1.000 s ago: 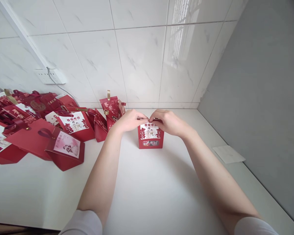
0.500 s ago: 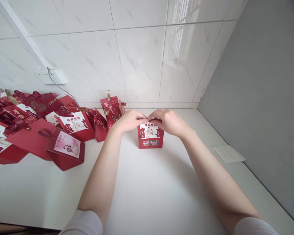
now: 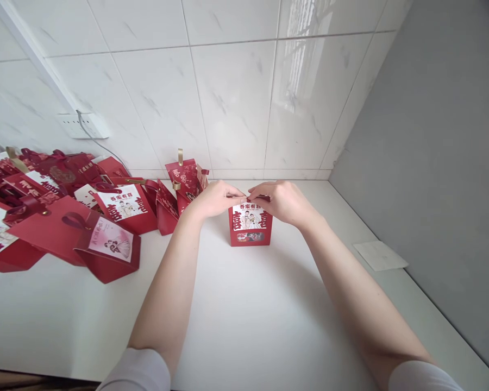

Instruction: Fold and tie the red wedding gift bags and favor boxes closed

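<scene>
A small red gift box [image 3: 250,239] stands upright on the white table, with a white label showing a cartoon couple and red characters, and a small window below it. My left hand [image 3: 218,201] pinches its top edge from the left, thumb and fingers together. From the right, my right hand [image 3: 283,202] grips the same top edge with bent fingers. Between the fingertips a bit of dark red, perhaps ribbon, shows. The fingers hide most of the box's top, so its closure cannot be made out.
Many red gift boxes with ribbon loops crowd the left, the nearest being a box with a pink label [image 3: 111,240]. Patterned red boxes [image 3: 184,182] stand by the tiled wall. A white paper [image 3: 380,255] lies at right beside a grey panel [image 3: 436,163]. A socket [image 3: 83,126] with cable is on the wall.
My fingertips have shifted very slightly at the box's top, and less dark red shows between them. The box stays where it was.
</scene>
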Motion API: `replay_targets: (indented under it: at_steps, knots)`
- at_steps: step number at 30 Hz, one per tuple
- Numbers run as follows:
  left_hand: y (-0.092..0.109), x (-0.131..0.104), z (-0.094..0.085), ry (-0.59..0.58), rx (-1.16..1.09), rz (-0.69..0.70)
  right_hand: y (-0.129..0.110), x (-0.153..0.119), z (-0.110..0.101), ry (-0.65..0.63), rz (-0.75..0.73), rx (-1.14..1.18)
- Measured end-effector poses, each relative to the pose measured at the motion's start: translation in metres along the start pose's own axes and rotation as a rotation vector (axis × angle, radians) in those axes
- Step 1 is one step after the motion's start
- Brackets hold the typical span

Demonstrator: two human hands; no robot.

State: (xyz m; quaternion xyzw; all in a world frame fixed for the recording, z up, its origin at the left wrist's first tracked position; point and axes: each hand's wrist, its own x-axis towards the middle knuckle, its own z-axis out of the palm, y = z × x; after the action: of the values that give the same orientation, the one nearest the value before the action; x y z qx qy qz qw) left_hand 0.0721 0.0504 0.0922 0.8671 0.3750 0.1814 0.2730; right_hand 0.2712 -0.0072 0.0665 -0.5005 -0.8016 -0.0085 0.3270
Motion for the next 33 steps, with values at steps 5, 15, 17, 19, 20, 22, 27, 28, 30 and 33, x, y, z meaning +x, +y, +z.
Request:
replay_targets:
  at_steps: [5, 15, 17, 19, 20, 22, 27, 28, 30, 33]
  knots:
    - [0.001, -0.001, 0.000, 0.014, 0.037, -0.005, -0.002, 0.000, 0.001, -0.003, 0.047, 0.018]
    - [-0.001, 0.000, 0.000, 0.016, -0.025, -0.018, -0.004, 0.002, 0.013, 0.086, 0.043, -0.090]
    - [0.000, 0.000, 0.000, 0.030, -0.033, -0.019, -0.005, 0.003, 0.015, 0.096, 0.029, -0.117]
    - [0.001, -0.001, -0.001, 0.039, -0.036, -0.013, -0.007, 0.003, 0.016, 0.099, 0.000, -0.140]
    - [0.001, -0.001, -0.001, 0.037, -0.035, -0.010, -0.007, 0.003, 0.016, 0.094, -0.019, -0.145]
    - [0.002, -0.001, -0.001, 0.027, -0.028, -0.008, -0.007, 0.002, 0.014, 0.077, -0.059, -0.138]
    - [0.002, -0.001, -0.001, 0.026, -0.004, -0.010, -0.004, 0.002, 0.012, 0.024, -0.107, -0.064]
    - [0.002, -0.001, 0.000, 0.027, 0.000, -0.012, -0.003, 0.002, 0.012, 0.018, -0.106, -0.045]
    - [0.003, -0.002, -0.001, 0.026, 0.003, -0.015, -0.002, 0.002, 0.011, -0.001, -0.103, 0.005]
    - [0.005, -0.003, -0.002, 0.019, 0.003, -0.026, 0.000, 0.002, 0.006, -0.044, -0.101, 0.111]
